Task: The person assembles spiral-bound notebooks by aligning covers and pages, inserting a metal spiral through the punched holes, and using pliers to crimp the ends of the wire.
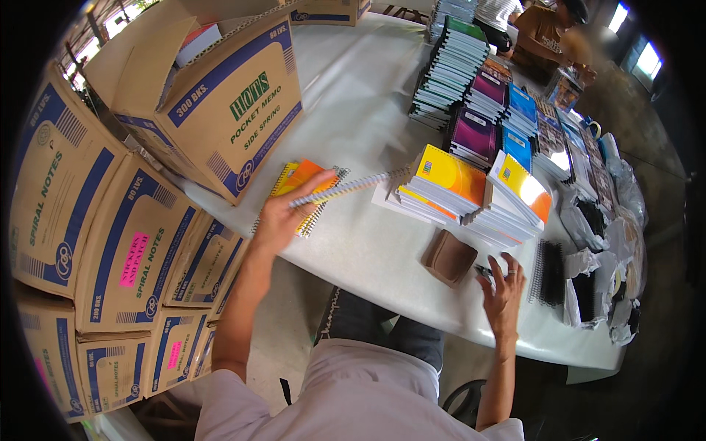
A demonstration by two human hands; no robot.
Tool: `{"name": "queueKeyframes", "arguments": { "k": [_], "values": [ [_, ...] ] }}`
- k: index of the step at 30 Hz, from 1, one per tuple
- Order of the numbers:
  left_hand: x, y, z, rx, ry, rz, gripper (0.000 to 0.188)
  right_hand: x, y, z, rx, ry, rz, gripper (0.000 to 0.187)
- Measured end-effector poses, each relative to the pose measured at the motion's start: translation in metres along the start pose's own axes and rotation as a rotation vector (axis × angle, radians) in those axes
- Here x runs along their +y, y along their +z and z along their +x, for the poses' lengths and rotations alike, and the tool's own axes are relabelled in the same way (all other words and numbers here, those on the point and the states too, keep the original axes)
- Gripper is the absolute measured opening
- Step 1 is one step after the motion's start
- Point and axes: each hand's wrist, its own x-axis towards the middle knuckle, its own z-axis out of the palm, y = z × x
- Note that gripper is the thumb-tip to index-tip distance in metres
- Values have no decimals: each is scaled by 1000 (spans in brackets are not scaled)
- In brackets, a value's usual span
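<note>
Near the table's left front edge, my left hand (278, 220) is closed on a thin spiral notebook (354, 185), held edge-on with its far end pointing right. Below and beside that hand lie small yellow-and-orange spiral notebooks (304, 173), partly hidden by it. My right hand (504, 295) is low over the table's right front, fingers apart and bent. By its fingertips is a small dark object (482, 271), too small to make out. A brown open-topped tray (449, 256) sits just left of it. Stacks of yellow-and-orange notebook blocks (450, 178) stand beyond the tray.
An open carton (220, 103) stands on the table at left; more cartons (132, 246) are stacked beside the table. Purple (474, 134) and blue notebooks (517, 149) pile up at back right. Black wire spirals (546, 272) and wrapped bundles (585, 294) lie at right. Another person (543, 40) sits beyond.
</note>
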Motion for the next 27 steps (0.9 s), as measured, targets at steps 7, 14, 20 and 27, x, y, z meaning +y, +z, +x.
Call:
{"name": "queueKeyframes", "arguments": {
  "k": [7,14,20,27],
  "values": [
    [-55,-43,28,-465,193,-735,56,-165,53,115,-379,288,1815,57],
    [-86,-101,23,168,-541,-313,68,-222,122,144,-35,-324,904,56],
    [-85,-86,18,5,-518,-206,56,-208,158,133,-218,141,1042,60],
    [-89,-79,39,-37,-534,180,48,-227,163,148,-143,-100,738,65]
  ]
}}
